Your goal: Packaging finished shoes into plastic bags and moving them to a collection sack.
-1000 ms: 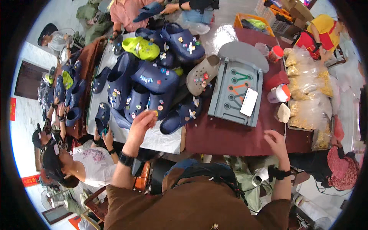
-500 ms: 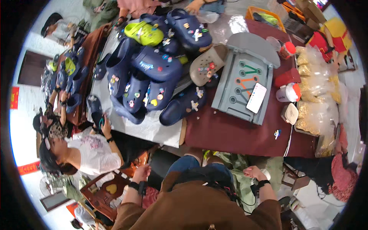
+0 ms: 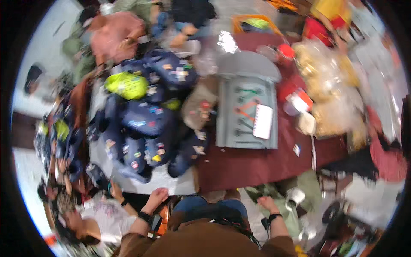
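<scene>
The left hand (image 3: 156,196) hangs below the near edge of the table (image 3: 248,167), fingers loosely curled and holding nothing, just off the corner of the pale grey cloth (image 3: 171,183); the right hand (image 3: 265,202) sits lower right, also under the table's near rim, and the blur hides whether its fingers are spread or closed; both wrists wear dark bands; nearest the left hand, on the grey cloth, lies a heap of navy clogs (image 3: 141,128) studded with small coloured charms, one lime-green clog (image 3: 127,85) on the far side and a tan clog (image 3: 199,105) leaning at the heap's right edge; right of the heap a grey tray of tools (image 3: 246,111) lies flat on the maroon cloth, a white card (image 3: 263,121) resting on it; a bare strip of maroon runs between the tray's near edge and the table rim, the only open stretch; clear bags (image 3: 329,98) crowd the right side; another person (image 3: 98,214) crouches close at the lower left, near the left forearm
</scene>
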Demonstrator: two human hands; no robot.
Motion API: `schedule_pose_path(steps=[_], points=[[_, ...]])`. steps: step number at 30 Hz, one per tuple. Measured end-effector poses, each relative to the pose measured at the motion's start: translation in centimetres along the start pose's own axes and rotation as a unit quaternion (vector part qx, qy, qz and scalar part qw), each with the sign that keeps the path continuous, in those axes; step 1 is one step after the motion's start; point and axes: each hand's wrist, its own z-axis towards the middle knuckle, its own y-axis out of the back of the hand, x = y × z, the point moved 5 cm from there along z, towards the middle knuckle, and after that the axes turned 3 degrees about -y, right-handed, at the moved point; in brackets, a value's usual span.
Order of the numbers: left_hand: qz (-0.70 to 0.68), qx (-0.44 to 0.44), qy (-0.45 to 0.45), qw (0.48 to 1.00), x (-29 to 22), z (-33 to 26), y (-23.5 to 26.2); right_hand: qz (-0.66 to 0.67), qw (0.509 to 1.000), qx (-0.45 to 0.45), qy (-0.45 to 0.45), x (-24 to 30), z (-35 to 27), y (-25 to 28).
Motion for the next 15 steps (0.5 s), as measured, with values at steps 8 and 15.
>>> schedule_pose_path(steps=[8,15], points=[[0.111,-0.097,-0.043,0.988,0.7,-1.1,-1.7,0.053,0.986,0.132,0.084,15.5,-1.3,6.8],[0.036,-0.298,-0.05,0.953,9.4,-11.2,-8.0,-0.119,0.919,0.158,0.342,29.4,1.7,9.9]])
